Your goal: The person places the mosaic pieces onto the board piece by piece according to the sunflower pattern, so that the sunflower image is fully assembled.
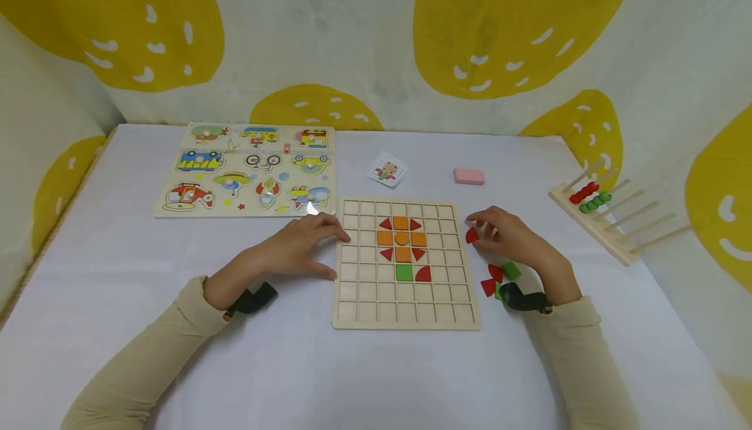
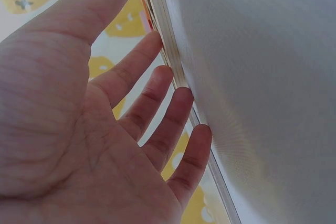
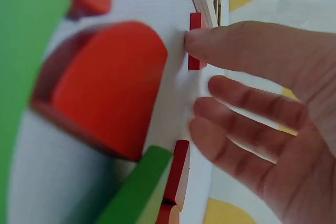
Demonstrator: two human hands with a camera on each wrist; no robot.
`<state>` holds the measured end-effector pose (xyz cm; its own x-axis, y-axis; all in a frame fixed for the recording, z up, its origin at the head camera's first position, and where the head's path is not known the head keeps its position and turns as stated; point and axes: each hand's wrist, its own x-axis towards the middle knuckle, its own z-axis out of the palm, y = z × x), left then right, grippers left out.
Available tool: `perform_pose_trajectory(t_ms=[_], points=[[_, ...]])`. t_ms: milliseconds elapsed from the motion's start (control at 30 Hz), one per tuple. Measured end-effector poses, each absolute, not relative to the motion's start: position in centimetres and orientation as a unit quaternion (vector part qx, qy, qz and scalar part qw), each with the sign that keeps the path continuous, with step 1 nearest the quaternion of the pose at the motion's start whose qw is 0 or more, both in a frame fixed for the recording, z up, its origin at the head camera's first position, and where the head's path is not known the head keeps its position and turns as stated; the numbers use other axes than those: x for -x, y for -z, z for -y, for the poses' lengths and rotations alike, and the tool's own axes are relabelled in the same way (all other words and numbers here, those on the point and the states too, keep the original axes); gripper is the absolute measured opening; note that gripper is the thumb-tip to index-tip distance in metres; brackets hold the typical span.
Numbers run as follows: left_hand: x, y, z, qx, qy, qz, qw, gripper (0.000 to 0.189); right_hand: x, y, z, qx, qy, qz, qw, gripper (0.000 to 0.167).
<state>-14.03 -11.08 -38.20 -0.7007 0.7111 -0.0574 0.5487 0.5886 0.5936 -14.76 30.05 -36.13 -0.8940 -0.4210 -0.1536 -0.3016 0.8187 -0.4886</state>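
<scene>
A pale grid board (image 1: 356, 293) lies on the white tabletop (image 1: 264, 371), with a person's two hands at its sides. At the board's left edge rests the left hand (image 1: 299, 244), its grip relaxed and loosely spread, the fingers touching the wooden rim. Just beside the board's right edge, the right hand (image 1: 510, 237) has its grip closed on a red quarter-round piece (image 1: 472, 236), pinched between thumb and index finger.

On the board I see an orange round piece (image 1: 401, 239) ringed by four orange squares (image 1: 384, 239), with red triangles (image 1: 386, 224) at the corners. Toward the board's near side sit a green square (image 1: 404, 273) and another red quarter-round (image 1: 423, 274), side by side.

To the board's right, under the right wrist, loose red pieces (image 1: 488, 287) and green pieces (image 1: 512, 270) lie together. Beyond the board's far edge are a small pattern card (image 1: 386, 169) and a pink block (image 1: 469, 176). A vehicle puzzle (image 1: 252, 213) lies to the board's far left; a peg rack (image 1: 599, 228) stands well to its right, carrying red beads (image 1: 584, 192) and green beads (image 1: 596, 202).
</scene>
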Motion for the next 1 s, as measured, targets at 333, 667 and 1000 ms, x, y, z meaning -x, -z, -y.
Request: perform_pose_trajectory(t_ms=[333,667,1000], points=[[14.2,38.2,11.0,-0.360,-0.276,-0.879,0.142,0.058,14.6,35.7,-30.0,0.203,0.240,-0.939,0.142,0.031],[14.0,38.1,11.0,-0.361,-0.277,-0.879,0.141,0.058,14.4,35.7,-30.2,0.200,0.242,-0.939,0.143,0.031],[13.9,38.1,11.1,-0.361,-0.280,-0.878,0.143,0.059,14.0,34.9,-29.7,0.208,0.245,-0.934,0.158,0.027]])
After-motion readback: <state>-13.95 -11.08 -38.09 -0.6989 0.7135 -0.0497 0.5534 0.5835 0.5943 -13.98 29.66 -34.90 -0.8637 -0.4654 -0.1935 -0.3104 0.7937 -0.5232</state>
